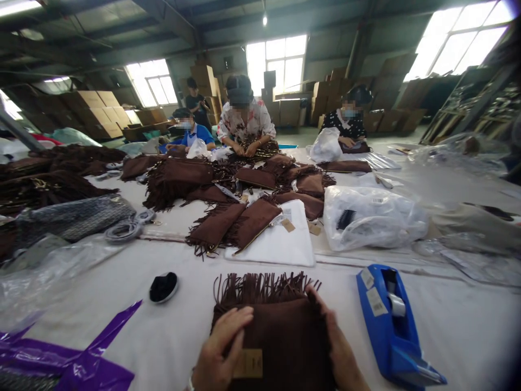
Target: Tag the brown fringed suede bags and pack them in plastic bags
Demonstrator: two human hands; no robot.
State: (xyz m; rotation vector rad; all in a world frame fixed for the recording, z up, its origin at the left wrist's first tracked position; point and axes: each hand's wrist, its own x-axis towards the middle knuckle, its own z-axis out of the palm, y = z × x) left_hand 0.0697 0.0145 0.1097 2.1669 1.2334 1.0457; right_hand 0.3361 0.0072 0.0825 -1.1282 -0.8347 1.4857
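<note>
A dark brown fringed pouch [288, 336] lies on the white table in front of me, its fringe pointing away. On its left part rests my left hand [223, 347], fingers stretched out beside a tan card tag [254, 363]. Along the pouch's right edge lies my right hand [336, 339], its fingers extended and touching the side. Neither hand is wrapped round anything.
Right of the pouch stands a blue tape dispenser [388, 326]. A small round dish with black contents [163, 288] and purple plastic [77, 361] lie left. Beyond are piled brown pouches [256, 220], white sheets [295, 233], a plastic bag [374, 217] and several people.
</note>
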